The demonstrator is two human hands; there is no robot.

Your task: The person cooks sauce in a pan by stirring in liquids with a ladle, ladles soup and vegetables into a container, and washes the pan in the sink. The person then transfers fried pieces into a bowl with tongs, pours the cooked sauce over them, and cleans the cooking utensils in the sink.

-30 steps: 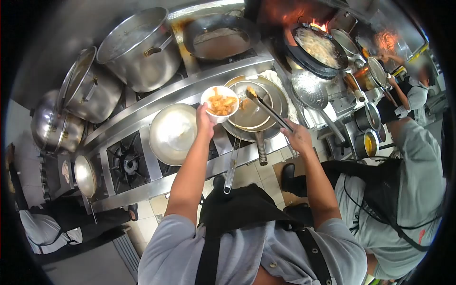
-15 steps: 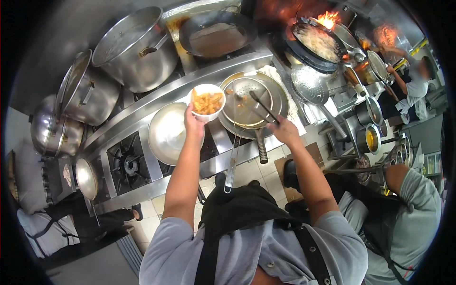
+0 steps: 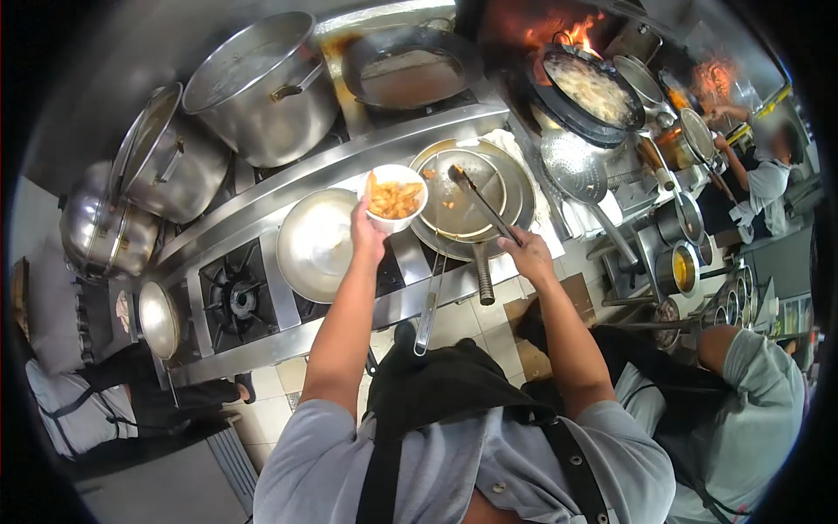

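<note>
My left hand (image 3: 368, 236) is closed on a white bowl (image 3: 398, 224) filled with golden-orange fried pieces (image 3: 394, 199). Gripped in my right hand (image 3: 531, 257) are dark metal tongs (image 3: 485, 204), whose tips hold or touch a small brown piece (image 3: 455, 172) over the round strainer (image 3: 436, 210); which of the two I cannot tell. A few loose pieces lie in the strainer. It rests on a wide pan (image 3: 522, 188) directly right of the bowl, and its long handle (image 3: 427, 319) points toward me.
A shallow pan (image 3: 310, 240) sits on the stove left of the bowl. Large pots (image 3: 262, 105) and a dark wok (image 3: 410, 74) stand behind. Flames rise by a bubbling wok (image 3: 594, 87), near a perforated ladle (image 3: 573, 166). Co-workers stand at right (image 3: 733, 410) and left (image 3: 78, 402).
The tongs' tips have moved toward the far side of the strainer, and my right hand is slightly lower and nearer me. The bowl stays in my left hand as the view shifts slightly.
</note>
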